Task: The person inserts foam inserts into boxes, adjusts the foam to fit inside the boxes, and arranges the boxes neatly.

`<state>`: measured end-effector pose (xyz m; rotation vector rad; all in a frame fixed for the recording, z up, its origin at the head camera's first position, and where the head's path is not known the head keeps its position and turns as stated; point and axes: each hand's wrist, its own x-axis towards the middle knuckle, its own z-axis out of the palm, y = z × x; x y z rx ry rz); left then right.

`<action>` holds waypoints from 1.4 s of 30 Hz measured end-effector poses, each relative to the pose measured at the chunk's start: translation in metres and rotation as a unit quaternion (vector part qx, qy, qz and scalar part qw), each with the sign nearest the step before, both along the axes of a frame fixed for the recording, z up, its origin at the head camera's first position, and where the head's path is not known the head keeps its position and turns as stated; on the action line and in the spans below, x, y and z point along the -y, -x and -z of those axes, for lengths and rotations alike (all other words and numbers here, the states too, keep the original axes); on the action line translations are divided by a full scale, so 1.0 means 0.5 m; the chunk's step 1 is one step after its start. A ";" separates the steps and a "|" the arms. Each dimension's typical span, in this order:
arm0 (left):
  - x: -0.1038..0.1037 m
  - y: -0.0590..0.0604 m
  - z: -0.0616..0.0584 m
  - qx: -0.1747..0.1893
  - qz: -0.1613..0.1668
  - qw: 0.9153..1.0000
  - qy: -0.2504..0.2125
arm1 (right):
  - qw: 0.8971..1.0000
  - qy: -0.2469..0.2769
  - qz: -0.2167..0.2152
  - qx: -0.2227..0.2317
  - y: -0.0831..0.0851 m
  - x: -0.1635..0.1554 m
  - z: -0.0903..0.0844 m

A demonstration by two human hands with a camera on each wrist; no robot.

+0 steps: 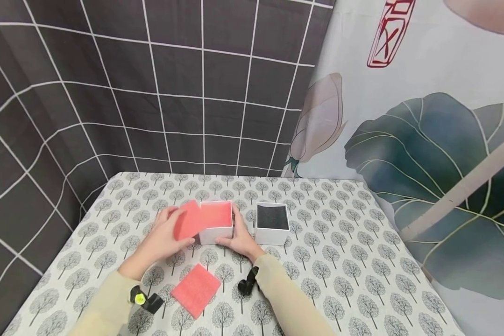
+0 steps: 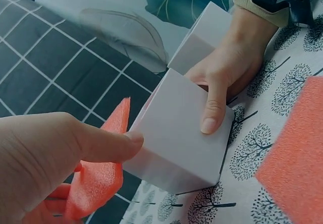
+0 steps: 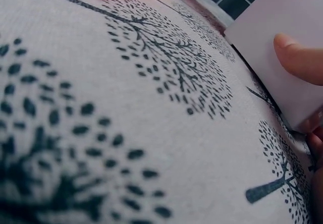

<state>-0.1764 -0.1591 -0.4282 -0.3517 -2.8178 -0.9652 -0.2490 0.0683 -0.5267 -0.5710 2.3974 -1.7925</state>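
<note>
Tree-printed cloth covers the desk [image 1: 340, 261]. Nearest lies one loose pink foam square [image 1: 195, 289], between the two sleeves. Farther on, the left hand [image 1: 163, 238] pinches a second pink foam square [image 1: 188, 220], tilted at the left edge of the open white box [image 1: 216, 228], which holds a third pink foam pad [image 1: 216, 214] inside. The right hand [image 1: 240, 240] curls round that box's right side. Just beside it stands a second white box [image 1: 272, 224] holding one black foam pad [image 1: 273, 217]. Two boxes, three pink pieces.
</note>
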 end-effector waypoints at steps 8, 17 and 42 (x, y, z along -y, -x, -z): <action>-0.021 0.036 -0.008 0.006 0.032 0.999 0.016 | 1.000 -0.007 0.007 -0.007 -0.001 0.001 -0.001; -0.040 0.072 -0.027 0.013 0.080 0.996 0.039 | 1.000 -0.024 0.008 -0.015 -0.004 0.001 -0.008; -0.055 0.138 -0.036 0.036 0.182 0.980 0.076 | 0.998 -0.047 0.008 -0.029 -0.008 0.002 -0.004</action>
